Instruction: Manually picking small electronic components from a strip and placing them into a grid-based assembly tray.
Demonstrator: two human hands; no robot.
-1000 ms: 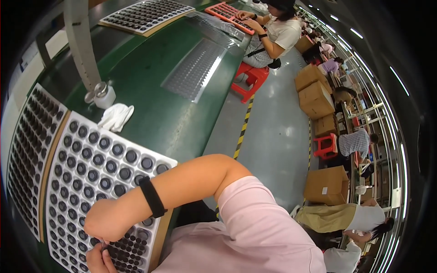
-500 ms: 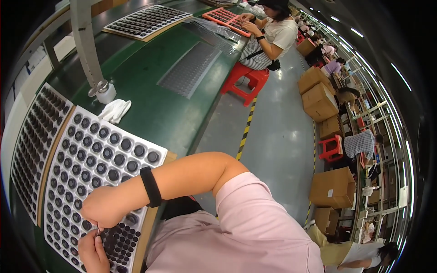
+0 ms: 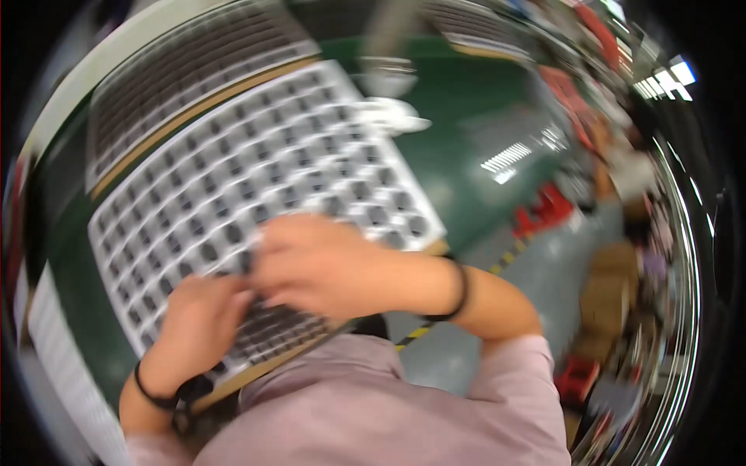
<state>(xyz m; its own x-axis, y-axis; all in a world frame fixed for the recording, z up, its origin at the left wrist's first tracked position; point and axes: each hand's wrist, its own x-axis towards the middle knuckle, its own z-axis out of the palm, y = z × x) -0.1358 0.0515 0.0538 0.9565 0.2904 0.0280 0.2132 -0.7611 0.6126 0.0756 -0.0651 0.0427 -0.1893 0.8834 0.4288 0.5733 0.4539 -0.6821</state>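
Observation:
A white tray (image 3: pixel 420 194) with rows of dark round parts lies in front of me on a brown board. My right hand (image 3: pixel 315 268) hovers over its near side, fingers bent and drawn together. Close beside it, my left hand (image 3: pixel 200 314) has thumb and fingers pinched, its tips almost meeting the right hand's. Motion blur and the fingers hide whatever lies between them. Small dark round pieces (image 3: pixel 284 330) sit crowded in the tray's near part, just under my hands. Both wrists carry black bands.
Beyond it lies another filled tray (image 3: pixel 206 62). A white cloth or glove (image 3: pixel 392 115) and a pale bottle (image 3: pixel 388 76) are on the green table (image 3: pixel 454 186). Rightward are a clear plastic sheet (image 3: pixel 505 159), a red stool (image 3: pixel 548 211) and a seated person (image 3: pixel 631 167).
My view has swung left, so the tray now appears nearer the middle and more of my left arm shows. Both hands stay close together over the tray's near part.

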